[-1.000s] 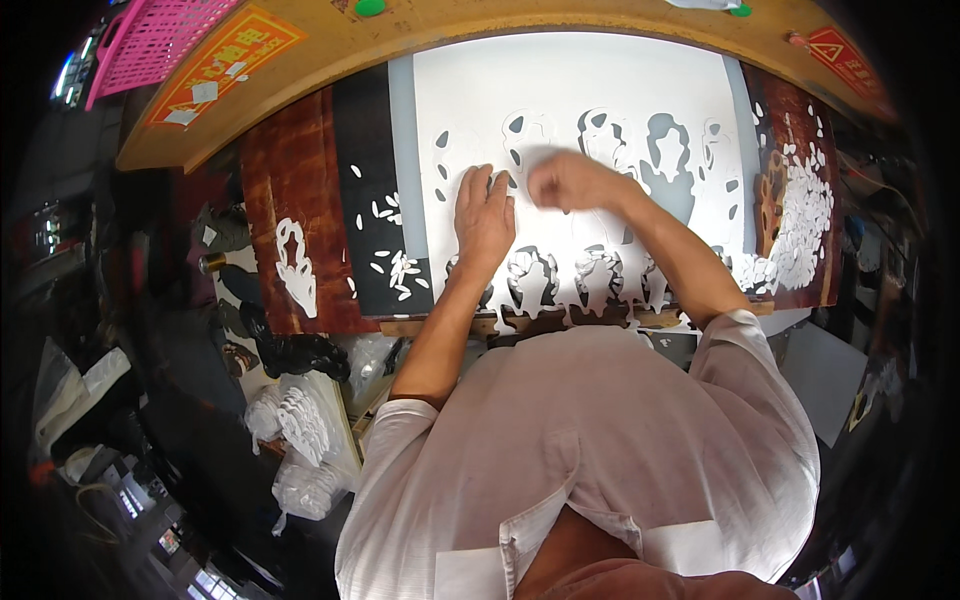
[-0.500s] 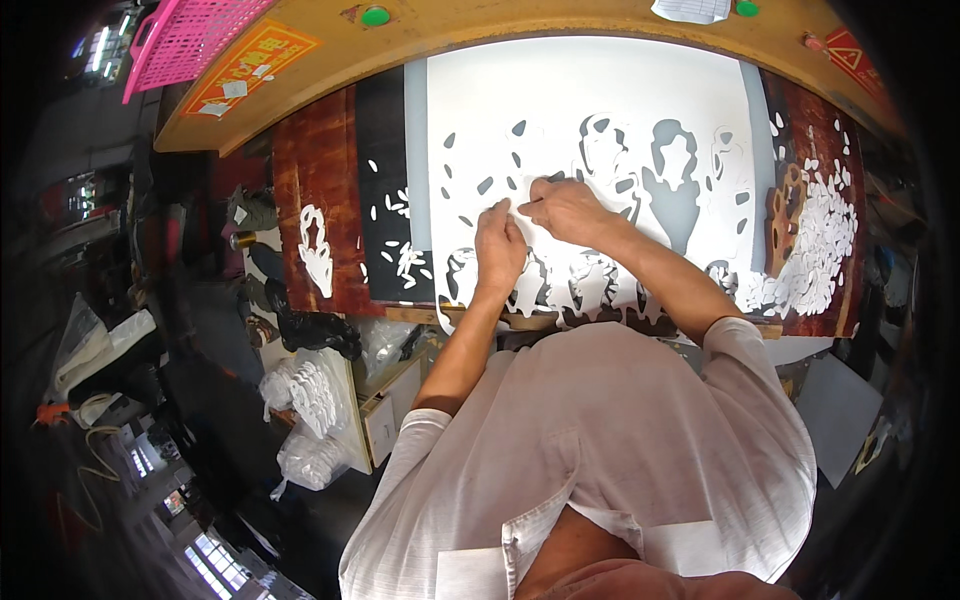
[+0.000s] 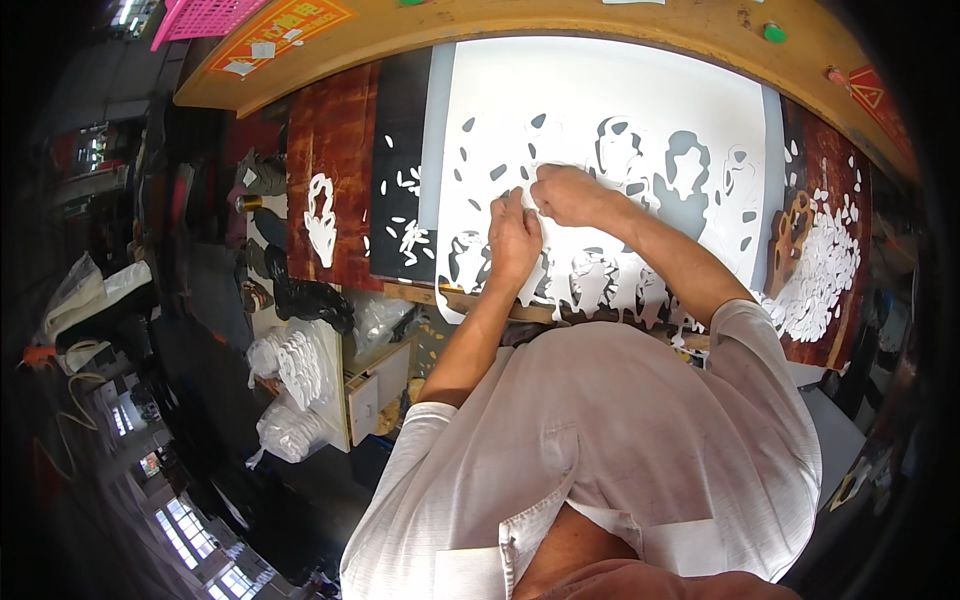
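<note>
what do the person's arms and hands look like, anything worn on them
Both forearms are bare. The left hand and right hand wear no gloves, and no rings or watch can be seen. Short sleeves of a light grey-white shirt with a chest pocket end above the elbows.

A large white paper sheet (image 3: 640, 110), patterned with grey leaf-shaped and figure-shaped cut-outs, is seen on a dark reddish-brown wooden surface (image 3: 330, 140) beside a black panel (image 3: 400, 170) speckled with white scraps. A heap of white cut paper pieces (image 3: 820, 270) is shown at the right, and a pink plastic basket (image 3: 195, 15) at the upper left.
</note>
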Motion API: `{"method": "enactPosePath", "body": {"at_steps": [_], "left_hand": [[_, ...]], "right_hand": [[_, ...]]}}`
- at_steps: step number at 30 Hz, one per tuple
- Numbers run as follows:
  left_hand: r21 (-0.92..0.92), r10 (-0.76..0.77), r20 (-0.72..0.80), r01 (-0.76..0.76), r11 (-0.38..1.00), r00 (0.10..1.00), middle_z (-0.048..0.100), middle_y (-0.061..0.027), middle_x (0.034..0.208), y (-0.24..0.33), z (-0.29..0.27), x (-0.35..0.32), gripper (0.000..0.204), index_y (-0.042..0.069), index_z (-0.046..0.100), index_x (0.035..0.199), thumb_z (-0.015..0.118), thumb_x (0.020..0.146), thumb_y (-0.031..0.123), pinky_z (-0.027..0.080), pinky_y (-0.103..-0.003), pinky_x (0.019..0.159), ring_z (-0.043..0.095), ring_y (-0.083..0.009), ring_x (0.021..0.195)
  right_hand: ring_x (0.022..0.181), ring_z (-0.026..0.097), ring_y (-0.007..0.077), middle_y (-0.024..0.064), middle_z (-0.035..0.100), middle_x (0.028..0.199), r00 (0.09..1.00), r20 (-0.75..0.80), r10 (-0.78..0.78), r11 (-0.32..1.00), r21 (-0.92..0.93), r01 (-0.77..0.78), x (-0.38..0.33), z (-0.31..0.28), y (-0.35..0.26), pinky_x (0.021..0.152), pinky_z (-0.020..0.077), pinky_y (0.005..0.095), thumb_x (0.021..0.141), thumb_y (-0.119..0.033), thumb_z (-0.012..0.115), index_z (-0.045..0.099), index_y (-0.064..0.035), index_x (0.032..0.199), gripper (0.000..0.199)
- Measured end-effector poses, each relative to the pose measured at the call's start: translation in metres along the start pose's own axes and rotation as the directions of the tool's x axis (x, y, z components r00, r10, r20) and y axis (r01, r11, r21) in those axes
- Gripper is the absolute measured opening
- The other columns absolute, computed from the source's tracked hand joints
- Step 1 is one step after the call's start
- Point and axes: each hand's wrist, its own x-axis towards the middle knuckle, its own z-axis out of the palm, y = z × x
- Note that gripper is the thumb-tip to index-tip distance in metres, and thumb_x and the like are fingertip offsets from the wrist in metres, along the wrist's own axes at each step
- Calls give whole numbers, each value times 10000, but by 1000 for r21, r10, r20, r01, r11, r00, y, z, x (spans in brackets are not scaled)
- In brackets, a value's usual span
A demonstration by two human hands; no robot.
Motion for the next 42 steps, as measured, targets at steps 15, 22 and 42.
{"method": "enactPosePath", "body": {"at_steps": [15, 22, 42], "left_hand": [[-56, 42, -38, -44, 997, 998, 581, -166, 964, -6, 1, -2, 415, -37, 663, 1339, 692, 938, 66, 525, -419, 752, 597, -294, 816], [-90, -43, 7, 43, 995, 999, 585, -189, 1068, 5, -2, -4, 429, -46, 649, 1360, 687, 943, 46, 554, -413, 802, 633, -321, 861], [199, 114, 173, -149, 969, 978, 655, -209, 1134, 16, -11, 21, 271, -13, 677, 1113, 756, 921, 161, 595, -471, 794, 706, -404, 894]], "right_hand": [[990, 685, 334, 138, 661, 1057, 963, -239, -124, 992, -16, 124, -13, 28, 12, 846, 584, 443, 921, -125, 731, 783, -62, 1101, 198], [1001, 676, 355, 166, 668, 1010, 971, -205, -126, 975, 153, 159, -4, 11, 22, 874, 575, 427, 934, -62, 679, 774, -44, 1029, 135], [742, 716, 213, 144, 678, 1058, 943, -267, 199, 694, 717, 56, -9, 17, 33, 579, 617, 309, 973, -11, 639, 759, 13, 1113, 186]]}}
